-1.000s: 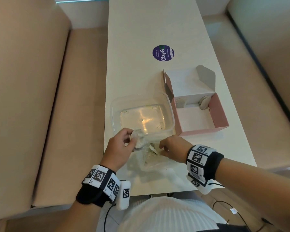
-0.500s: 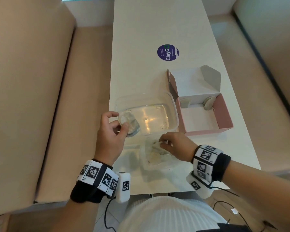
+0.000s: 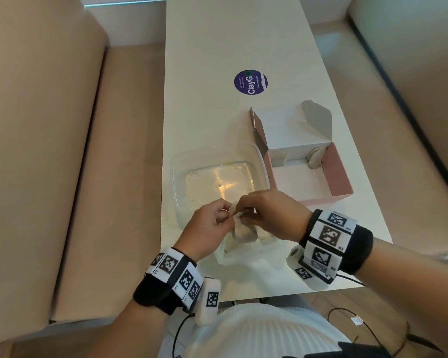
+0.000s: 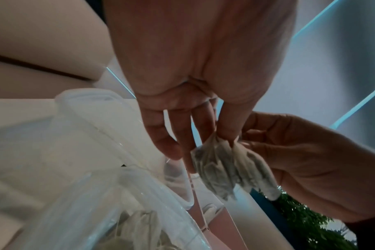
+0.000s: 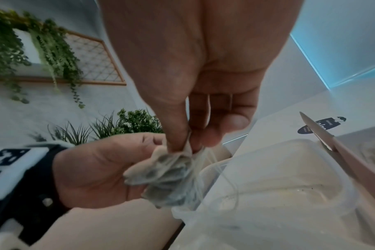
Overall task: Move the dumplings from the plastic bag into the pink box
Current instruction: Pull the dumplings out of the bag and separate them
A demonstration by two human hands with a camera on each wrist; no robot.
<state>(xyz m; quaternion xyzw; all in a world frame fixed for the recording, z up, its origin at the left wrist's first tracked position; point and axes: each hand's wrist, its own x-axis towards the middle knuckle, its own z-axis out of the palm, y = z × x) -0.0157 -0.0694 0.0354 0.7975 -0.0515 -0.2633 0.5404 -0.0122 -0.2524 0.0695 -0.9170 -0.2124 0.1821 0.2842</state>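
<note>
Fingers of left hand (image 3: pixel 209 221) and right hand (image 3: pixel 265 215) pinch one dumpling (image 5: pixel 167 175) above plastic bag (image 3: pixel 239 250), probably separating it for pink box (image 3: pixel 340 174).

dumpling (image 3: pixel 233 208): in the head view mostly covered by the left hand (image 3: pixel 209 223) and right hand (image 3: pixel 270 215); only a pale edge shows.
plastic bag (image 3: pixel 239 250): contents blurred, count cannot be told.
pink box (image 3: pixel 338 174): two pale pieces at its far wall, too small to identify.
sticker (image 5: pixel 321 126): cut across by the box flap in the right wrist view.
</note>
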